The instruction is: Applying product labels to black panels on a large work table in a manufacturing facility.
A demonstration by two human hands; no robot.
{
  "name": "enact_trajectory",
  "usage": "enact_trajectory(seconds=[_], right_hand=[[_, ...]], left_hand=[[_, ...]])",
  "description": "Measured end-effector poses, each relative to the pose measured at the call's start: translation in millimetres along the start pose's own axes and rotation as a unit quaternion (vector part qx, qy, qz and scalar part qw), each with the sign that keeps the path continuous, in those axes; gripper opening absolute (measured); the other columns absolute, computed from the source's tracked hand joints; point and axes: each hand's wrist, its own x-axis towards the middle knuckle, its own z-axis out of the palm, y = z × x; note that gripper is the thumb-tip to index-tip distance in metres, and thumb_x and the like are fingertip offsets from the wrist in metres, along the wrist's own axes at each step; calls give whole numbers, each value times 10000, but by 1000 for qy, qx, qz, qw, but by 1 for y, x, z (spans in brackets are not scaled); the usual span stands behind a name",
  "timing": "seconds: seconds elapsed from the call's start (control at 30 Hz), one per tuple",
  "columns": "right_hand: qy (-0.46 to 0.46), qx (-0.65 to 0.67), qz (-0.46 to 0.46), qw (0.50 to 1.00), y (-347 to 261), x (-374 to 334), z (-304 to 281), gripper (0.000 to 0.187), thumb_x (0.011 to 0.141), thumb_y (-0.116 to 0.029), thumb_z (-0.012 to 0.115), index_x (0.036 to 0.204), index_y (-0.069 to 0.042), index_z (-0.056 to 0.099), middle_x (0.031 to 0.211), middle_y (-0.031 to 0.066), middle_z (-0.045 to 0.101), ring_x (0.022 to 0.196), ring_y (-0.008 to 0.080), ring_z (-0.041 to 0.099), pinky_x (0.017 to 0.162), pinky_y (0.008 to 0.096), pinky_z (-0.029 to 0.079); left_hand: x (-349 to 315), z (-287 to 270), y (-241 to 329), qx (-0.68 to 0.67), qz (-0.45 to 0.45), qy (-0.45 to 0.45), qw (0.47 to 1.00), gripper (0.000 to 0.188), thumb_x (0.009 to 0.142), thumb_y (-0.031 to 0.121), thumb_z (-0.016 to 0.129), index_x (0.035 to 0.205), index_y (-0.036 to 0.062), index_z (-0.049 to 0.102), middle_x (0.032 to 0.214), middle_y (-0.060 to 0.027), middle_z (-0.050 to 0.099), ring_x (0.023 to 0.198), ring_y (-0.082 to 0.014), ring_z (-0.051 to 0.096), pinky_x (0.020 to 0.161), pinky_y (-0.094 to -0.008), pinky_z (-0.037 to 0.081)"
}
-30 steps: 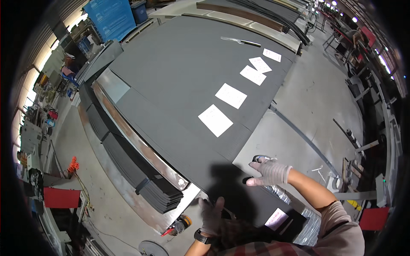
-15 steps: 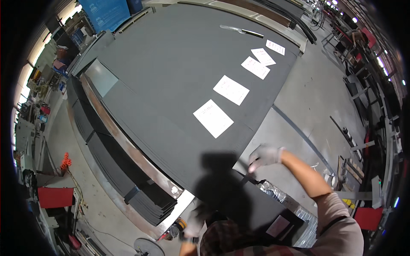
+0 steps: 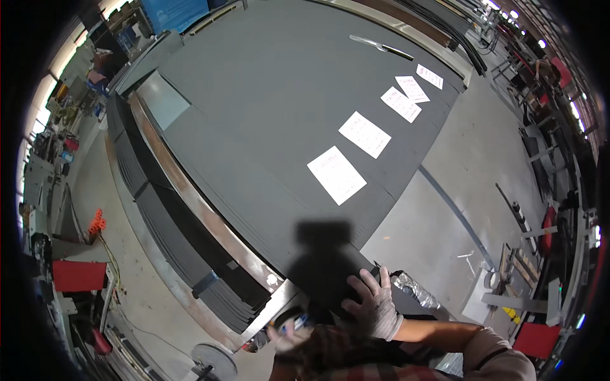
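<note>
My right hand [image 3: 375,303], in a pale thin glove, is spread open over the dark grey sheet material at the near end of the work table. Its fingers point away from me and hold nothing; whether the palm touches the sheet I cannot tell. Low in the view, my left hand [image 3: 289,336] is smeared by motion beside the table's near corner, close to a dark round item with blue and orange parts. The wide dark grey sheet [image 3: 254,108] covers the table. Several white papers with writing, including the nearest paper [image 3: 337,176], lie in a row along its right side.
A knife [image 3: 382,47] with a dark handle lies near the far edge. Stacked dark strips [image 3: 171,235] run along the left side below a metal rail [image 3: 190,197]. Crinkled silvery wrapping [image 3: 413,289] sits right of my right hand. A reel [image 3: 216,360] stands lower left.
My right hand has come from beyond the table's right edge back toward me, and its fingers have spread. My left hand has shifted slightly. The whole view has turned a little.
</note>
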Motion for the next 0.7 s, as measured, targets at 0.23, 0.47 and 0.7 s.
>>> enact_trajectory(seconds=[0.23, 0.47, 0.7], right_hand=[[245, 327, -34, 912, -22, 26, -49, 334, 780, -308, 605, 1068, -139, 584, 1008, 119, 606, 853, 329, 602, 891, 429, 423], [-361, -99, 23, 927, 65, 74, -101, 221, 873, -322, 529, 966, -198, 687, 923, 46, 695, 860, 279, 649, 727, 418, 498], [-53, 280, 266, 921, 127, 6, -10, 483, 894, -548, 509, 951, -106, 696, 915, 139, 685, 934, 318, 646, 826, 426, 488]], left_hand=[[-1, 55, 70, 207, 174, 13, 963, 330, 948, 289, 521, 811, 6, 618, 940, -145, 620, 802, -204, 599, 683, -338, 469], [32, 33, 50, 278, -95, 41, 955, 243, 873, 263, 681, 867, 25, 630, 862, -84, 644, 763, -134, 601, 594, -321, 487], [42, 49, 26, 35, -26, -59, 997, 554, 954, 411, 493, 1335, 14, 431, 1179, -172, 595, 1124, -336, 544, 949, -381, 409]])
